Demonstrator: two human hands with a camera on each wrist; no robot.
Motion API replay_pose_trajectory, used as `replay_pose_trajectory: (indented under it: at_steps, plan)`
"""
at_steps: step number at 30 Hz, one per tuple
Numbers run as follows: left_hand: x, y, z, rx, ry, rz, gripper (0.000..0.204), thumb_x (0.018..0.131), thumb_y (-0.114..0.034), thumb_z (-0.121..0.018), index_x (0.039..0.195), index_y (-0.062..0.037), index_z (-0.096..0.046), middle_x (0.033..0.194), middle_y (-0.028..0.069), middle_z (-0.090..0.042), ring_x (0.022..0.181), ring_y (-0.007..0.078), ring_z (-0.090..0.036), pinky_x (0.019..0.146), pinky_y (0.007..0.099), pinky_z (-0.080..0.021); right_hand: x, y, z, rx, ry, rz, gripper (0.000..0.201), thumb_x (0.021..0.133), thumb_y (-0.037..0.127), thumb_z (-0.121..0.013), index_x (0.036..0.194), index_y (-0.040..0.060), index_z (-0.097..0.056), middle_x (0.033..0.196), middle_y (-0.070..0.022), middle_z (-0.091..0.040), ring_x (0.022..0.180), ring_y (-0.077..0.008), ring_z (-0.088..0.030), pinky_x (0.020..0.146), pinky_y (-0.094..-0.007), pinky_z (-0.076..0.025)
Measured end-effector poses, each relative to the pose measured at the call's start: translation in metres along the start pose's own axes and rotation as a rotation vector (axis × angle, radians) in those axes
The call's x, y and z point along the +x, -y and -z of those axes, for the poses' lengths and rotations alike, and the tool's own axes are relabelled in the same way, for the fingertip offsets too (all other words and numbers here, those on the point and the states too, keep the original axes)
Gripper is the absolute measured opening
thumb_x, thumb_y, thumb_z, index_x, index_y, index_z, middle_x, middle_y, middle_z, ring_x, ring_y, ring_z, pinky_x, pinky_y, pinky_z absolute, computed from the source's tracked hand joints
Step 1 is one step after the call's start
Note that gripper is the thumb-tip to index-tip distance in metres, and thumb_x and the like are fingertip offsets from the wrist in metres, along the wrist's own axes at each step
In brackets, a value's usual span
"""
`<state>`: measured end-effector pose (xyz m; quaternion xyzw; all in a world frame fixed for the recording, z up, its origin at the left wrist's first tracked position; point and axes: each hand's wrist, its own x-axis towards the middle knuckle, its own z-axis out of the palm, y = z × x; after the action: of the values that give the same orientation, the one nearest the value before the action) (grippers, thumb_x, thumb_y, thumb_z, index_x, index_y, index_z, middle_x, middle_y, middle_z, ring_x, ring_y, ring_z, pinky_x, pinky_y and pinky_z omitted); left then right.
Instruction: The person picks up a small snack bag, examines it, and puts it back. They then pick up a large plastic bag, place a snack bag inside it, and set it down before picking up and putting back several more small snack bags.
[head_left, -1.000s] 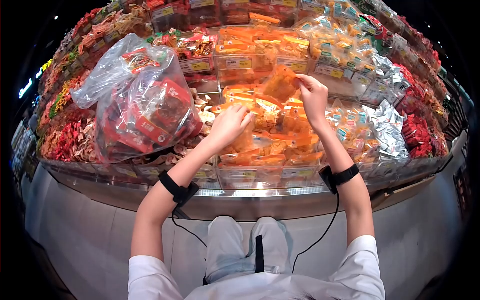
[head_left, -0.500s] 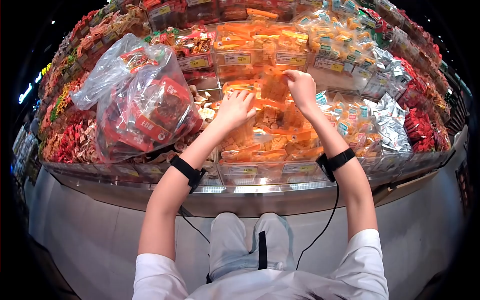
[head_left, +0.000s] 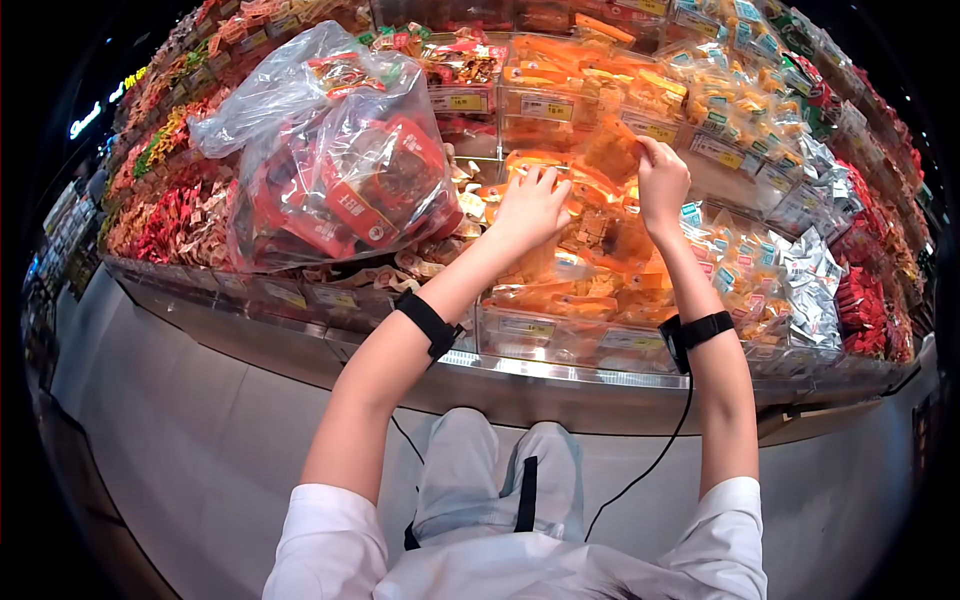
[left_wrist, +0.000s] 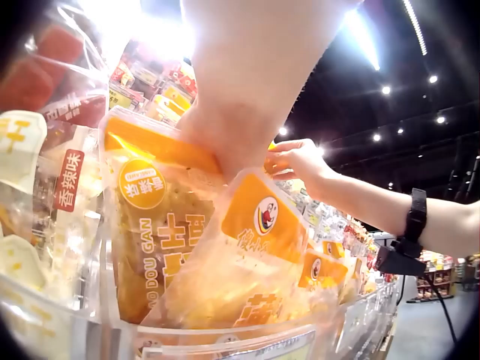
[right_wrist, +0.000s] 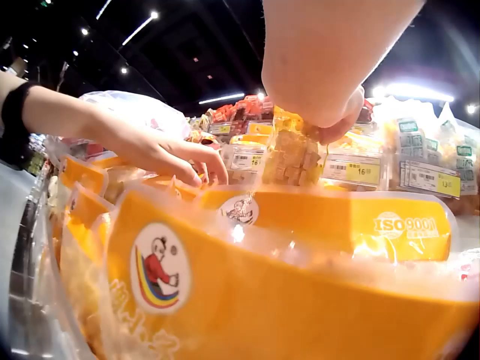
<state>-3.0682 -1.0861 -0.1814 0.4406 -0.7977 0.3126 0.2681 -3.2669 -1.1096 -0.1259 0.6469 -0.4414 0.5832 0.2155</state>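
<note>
While right hand (head_left: pixel 664 190) pinches 1 orange snack packet (head_left: pixel 611 153) by edge, probably keeping its face unobstructed, left hand (head_left: pixel 530 210) lies over bin packets (head_left: pixel 598 236), upper centre, fingers apart.

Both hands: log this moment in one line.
right hand: pinches orange plastic packet; left hand: spread over orange plastic packets; clear plastic bag: at left

Right grip (head_left: pixel 663 187) pinches orange packet (head_left: pixel 611 154); left grip (head_left: pixel 530 210) at orange pile (head_left: pixel 555 293); clear bag (head_left: pixel 268 102) holds red packets (head_left: pixel 358 212).
</note>
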Motion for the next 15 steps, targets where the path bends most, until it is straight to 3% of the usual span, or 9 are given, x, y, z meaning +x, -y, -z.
replay_pose_trajectory:
  at_steps: [2, 10, 15]
  plan:
    - [-0.002, 0.003, -0.002, -0.009, -0.022, 0.004, 0.043, 0.081, -0.032, -0.057, 0.116, -0.0079, -0.054, 0.112, 0.0117, -0.053, 0.107, 0.0289, -0.049, 0.085, 0.0422, -0.045, 0.001, -0.006, 0.001, 0.031, 0.109, -0.064, 0.016, 0.082, 0.017, -0.062, 0.092, 0.0085, -0.070, 0.090, -0.0108, -0.068, 0.082, -0.0304, -0.064, 0.072, -0.0380, -0.051]
    - [-0.002, 0.005, -0.003, -0.068, -0.036, 0.023, 0.044, 0.079, -0.032, -0.059, 0.116, -0.0090, -0.054, 0.114, 0.0113, -0.053, 0.110, 0.0295, -0.048, 0.088, 0.0450, -0.043, 0.012, -0.013, 0.009, 0.157, 0.007, -0.162, 0.017, 0.082, 0.017, -0.062, 0.093, 0.0083, -0.071, 0.085, -0.0145, -0.067, 0.078, -0.0318, -0.065, 0.072, -0.0377, -0.051]
    - [-0.002, 0.004, -0.001, -0.049, 0.007, 0.041, 0.044, 0.081, -0.031, -0.058, 0.119, -0.0105, -0.053, 0.115, 0.0103, -0.052, 0.112, 0.0289, -0.047, 0.088, 0.0439, -0.043, -0.001, -0.008, 0.000, 0.023, 0.246, 0.021, 0.014, 0.081, 0.016, -0.062, 0.090, 0.0112, -0.071, 0.084, -0.0133, -0.067, 0.079, -0.0315, -0.064, 0.072, -0.0398, -0.050]
